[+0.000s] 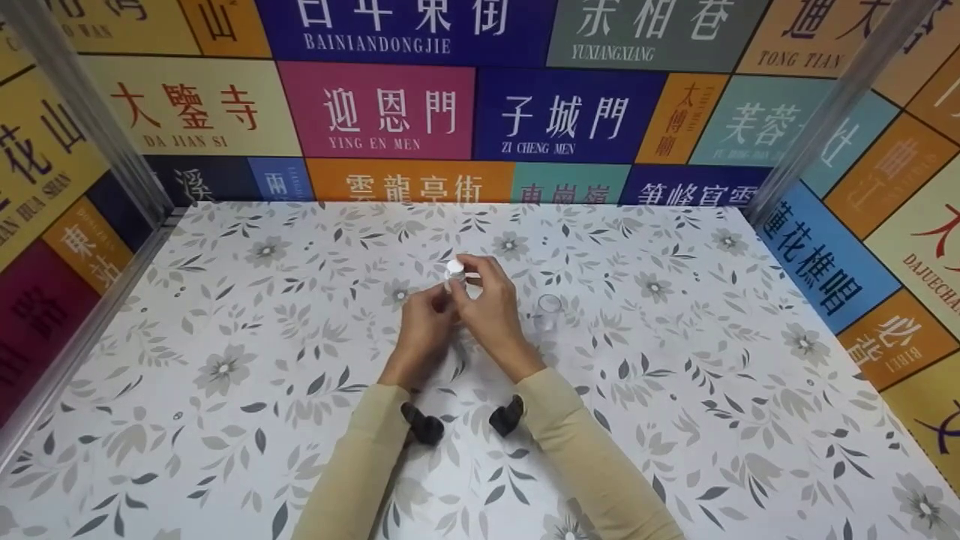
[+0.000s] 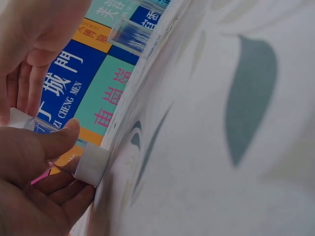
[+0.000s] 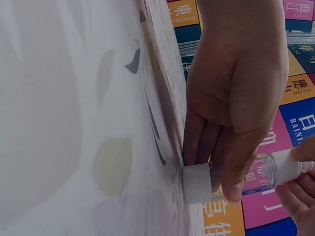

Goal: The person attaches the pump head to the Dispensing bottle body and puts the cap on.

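Note:
Both hands hold a small clear bottle (image 1: pixel 454 283) upright close over the table, its white stepped top (image 1: pixel 455 265) upward. My left hand (image 1: pixel 424 324) grips it low, with the thumb across the clear body (image 3: pixel 261 172) just above a white bottom end (image 2: pixel 92 164). Higher up, my right hand (image 1: pixel 491 307) pinches the white top between thumb and fingers; in the right wrist view only the fingertips (image 3: pixel 299 197) of this hand show at the edge. A clear cap (image 1: pixel 549 307) stands on the table just right of the right hand.
The table (image 1: pixel 300 450) has a white cloth with grey leaves and flowers. Panels with coloured signs (image 1: pixel 375 109) line its back and sides. Clear posts (image 1: pixel 840 105) rise at the back corners. Black wrist mounts (image 1: pixel 424 424) sit at both cuffs.

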### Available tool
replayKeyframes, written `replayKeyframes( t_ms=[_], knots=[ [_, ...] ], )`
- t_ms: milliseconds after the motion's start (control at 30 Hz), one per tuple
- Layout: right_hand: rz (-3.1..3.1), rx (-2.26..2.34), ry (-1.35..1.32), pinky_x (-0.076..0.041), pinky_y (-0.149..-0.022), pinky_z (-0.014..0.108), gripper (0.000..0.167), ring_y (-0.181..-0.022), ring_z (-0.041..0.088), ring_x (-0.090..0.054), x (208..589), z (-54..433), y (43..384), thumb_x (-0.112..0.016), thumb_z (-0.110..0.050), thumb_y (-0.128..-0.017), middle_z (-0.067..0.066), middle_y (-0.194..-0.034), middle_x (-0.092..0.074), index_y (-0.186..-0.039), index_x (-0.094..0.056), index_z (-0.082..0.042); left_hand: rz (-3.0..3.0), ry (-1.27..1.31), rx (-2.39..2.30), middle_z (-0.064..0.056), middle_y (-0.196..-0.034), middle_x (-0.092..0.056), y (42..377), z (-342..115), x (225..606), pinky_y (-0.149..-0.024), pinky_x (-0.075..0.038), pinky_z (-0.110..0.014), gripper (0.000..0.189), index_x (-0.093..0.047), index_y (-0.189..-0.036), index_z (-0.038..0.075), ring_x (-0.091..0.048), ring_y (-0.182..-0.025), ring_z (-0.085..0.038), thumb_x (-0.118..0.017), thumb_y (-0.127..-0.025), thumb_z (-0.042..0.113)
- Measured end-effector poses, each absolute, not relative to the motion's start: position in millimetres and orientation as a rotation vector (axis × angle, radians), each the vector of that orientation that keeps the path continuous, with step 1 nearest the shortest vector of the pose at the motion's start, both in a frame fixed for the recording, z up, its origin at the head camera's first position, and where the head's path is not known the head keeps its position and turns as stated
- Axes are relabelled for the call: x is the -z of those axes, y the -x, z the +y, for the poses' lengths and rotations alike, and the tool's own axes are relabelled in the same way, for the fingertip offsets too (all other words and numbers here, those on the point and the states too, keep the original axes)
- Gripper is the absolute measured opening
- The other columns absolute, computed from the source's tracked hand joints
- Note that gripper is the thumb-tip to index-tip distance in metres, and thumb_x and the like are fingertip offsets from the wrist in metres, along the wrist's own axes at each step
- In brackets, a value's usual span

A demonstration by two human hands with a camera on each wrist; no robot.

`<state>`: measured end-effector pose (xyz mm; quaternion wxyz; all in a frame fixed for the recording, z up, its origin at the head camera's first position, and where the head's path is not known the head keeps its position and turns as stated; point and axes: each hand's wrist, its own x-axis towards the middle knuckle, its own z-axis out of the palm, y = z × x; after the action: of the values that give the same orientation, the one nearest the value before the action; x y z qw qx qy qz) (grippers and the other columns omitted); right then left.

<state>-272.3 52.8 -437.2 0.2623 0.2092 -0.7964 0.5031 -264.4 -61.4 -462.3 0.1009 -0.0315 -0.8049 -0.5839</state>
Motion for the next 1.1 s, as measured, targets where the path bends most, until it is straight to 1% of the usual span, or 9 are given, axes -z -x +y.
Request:
replayKeyframes(
  t_ms=[167,233,300,467,567,667,800,1000,1100],
  knots=[
    [-2.162,-1.361,-0.57,-0.055,-0.096,0.028,0.033,-0.112,0.025,-0.065,436.5,52.8,271.7,-0.072,-0.003,-0.087,0.016,-0.115,-0.065,-0.119,-0.064,0.002,-2.39,0.081,1.735,-0.011,-0.092,-0.074,264.8,-61.6,463.2,-0.069,-0.048,-0.023,0.017,-0.075,-0.105,0.001,-0.06,-0.075,-0.014,-0.061,-0.095,0.005],
    [-2.156,-1.376,-0.585,-0.053,-0.097,0.025,0.033,-0.113,0.026,-0.065,436.6,52.5,271.6,-0.07,0.0,-0.087,0.017,-0.116,-0.065,-0.119,-0.063,0.004,-2.391,0.085,1.719,-0.009,-0.09,-0.074,265.2,-61.3,463.7,-0.069,-0.047,-0.023,0.017,-0.075,-0.104,0.001,-0.059,-0.074,-0.014,-0.061,-0.095,0.004],
    [-2.149,-1.379,-0.598,-0.052,-0.097,0.023,0.033,-0.112,0.027,-0.065,436.8,52.5,271.8,-0.069,0.002,-0.087,0.017,-0.116,-0.065,-0.119,-0.063,0.005,-2.388,0.091,1.704,-0.008,-0.083,-0.07,265.6,-61.0,464.1,-0.066,-0.045,-0.024,0.014,-0.074,-0.097,0.001,-0.056,-0.071,-0.014,-0.061,-0.093,0.002],
    [-2.138,-1.364,-0.611,-0.053,-0.096,0.024,0.032,-0.11,0.028,-0.066,436.6,52.5,271.7,-0.069,0.004,-0.087,0.018,-0.115,-0.066,-0.118,-0.063,0.007,-2.384,0.087,1.698,-0.004,-0.076,-0.063,265.5,-60.6,463.3,-0.063,-0.044,-0.025,0.01,-0.071,-0.086,0.003,-0.053,-0.067,-0.014,-0.063,-0.092,0.003],
    [-2.151,-1.358,-0.599,-0.054,-0.096,0.025,0.033,-0.11,0.027,-0.066,436.2,52.4,271.3,-0.07,0.002,-0.087,0.018,-0.114,-0.065,-0.119,-0.063,0.006,-2.381,0.074,1.724,-0.006,-0.081,-0.068,264.8,-60.8,463.7,-0.067,-0.046,-0.025,0.011,-0.073,-0.09,0.003,-0.056,-0.071,-0.015,-0.062,-0.092,0.001],
    [-2.172,-1.355,-0.58,-0.053,-0.097,0.026,0.035,-0.112,0.026,-0.065,436.5,52.2,271.0,-0.071,-0.001,-0.087,0.017,-0.115,-0.065,-0.12,-0.063,0.005,-2.375,0.071,1.748,-0.01,-0.092,-0.073,264.4,-61.0,464.7,-0.073,-0.049,-0.026,0.017,-0.075,-0.1,0.002,-0.06,-0.078,-0.016,-0.061,-0.092,0.0],
    [-2.173,-1.38,-0.574,-0.052,-0.099,0.025,0.035,-0.115,0.026,-0.064,437.1,51.8,270.8,-0.07,-0.001,-0.087,0.017,-0.117,-0.065,-0.12,-0.063,0.005,-2.377,0.064,1.773,-0.012,-0.1,-0.075,264.7,-61.1,465.0,-0.077,-0.051,-0.027,0.022,-0.075,-0.109,0.003,-0.063,-0.083,-0.016,-0.06,-0.093,0.0],
    [-2.156,-1.389,-0.59,-0.055,-0.095,0.031,0.032,-0.109,0.028,-0.067,437.5,52.3,271.2,-0.069,0.002,-0.088,0.018,-0.113,-0.067,-0.119,-0.063,0.005,-2.446,0.106,1.646,-0.012,-0.087,-0.073,264.9,-62.7,462.5,-0.067,-0.047,-0.025,0.013,-0.074,-0.097,0.003,-0.058,-0.071,-0.015,-0.061,-0.096,0.005],
    [-2.163,-1.372,-0.567,-0.056,-0.094,0.034,0.033,-0.108,0.028,-0.068,436.1,52.0,270.7,-0.072,0.0,-0.087,0.018,-0.111,-0.067,-0.118,-0.064,0.004,-2.459,0.093,1.634,-0.013,-0.093,-0.074,264.4,-62.8,461.3,-0.07,-0.048,-0.026,0.014,-0.074,-0.1,0.003,-0.06,-0.076,-0.016,-0.062,-0.094,0.002]
  ],
)
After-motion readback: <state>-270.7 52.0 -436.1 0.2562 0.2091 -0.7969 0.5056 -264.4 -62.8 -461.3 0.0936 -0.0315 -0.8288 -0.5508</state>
